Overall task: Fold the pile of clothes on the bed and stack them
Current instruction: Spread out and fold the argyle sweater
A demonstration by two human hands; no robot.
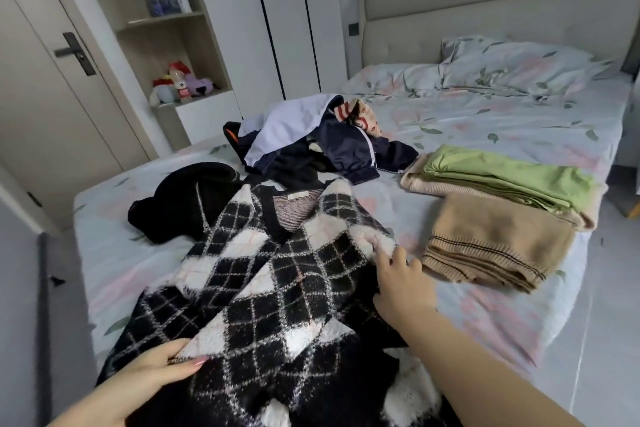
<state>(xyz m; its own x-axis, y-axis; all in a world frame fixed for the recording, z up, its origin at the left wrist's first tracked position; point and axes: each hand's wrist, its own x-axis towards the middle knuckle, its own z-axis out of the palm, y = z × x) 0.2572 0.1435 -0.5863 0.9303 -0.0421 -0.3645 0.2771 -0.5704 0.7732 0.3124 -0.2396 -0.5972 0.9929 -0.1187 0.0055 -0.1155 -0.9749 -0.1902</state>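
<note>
A black and white argyle sweater [277, 281] lies spread on the near part of the bed [502, 135]. My left hand [162, 367] pinches a folded corner of it at the lower left. My right hand [401, 284] grips its right edge, fingers tucked into the knit. A black zip garment [180, 208] lies just beyond the sweater on the left. Further back sits a loose pile [311, 146] of navy, white and patterned clothes. On the right are folded items: a tan knit [491, 243] in front and a green piece on a beige one [505, 180] behind.
A floral pillow [519, 69] rests against the padded headboard [485, 7]. To the left stand a door [52, 87], open shelves with toys [180, 83] and a white wardrobe [287, 17]. Grey floor runs along the bed's right side.
</note>
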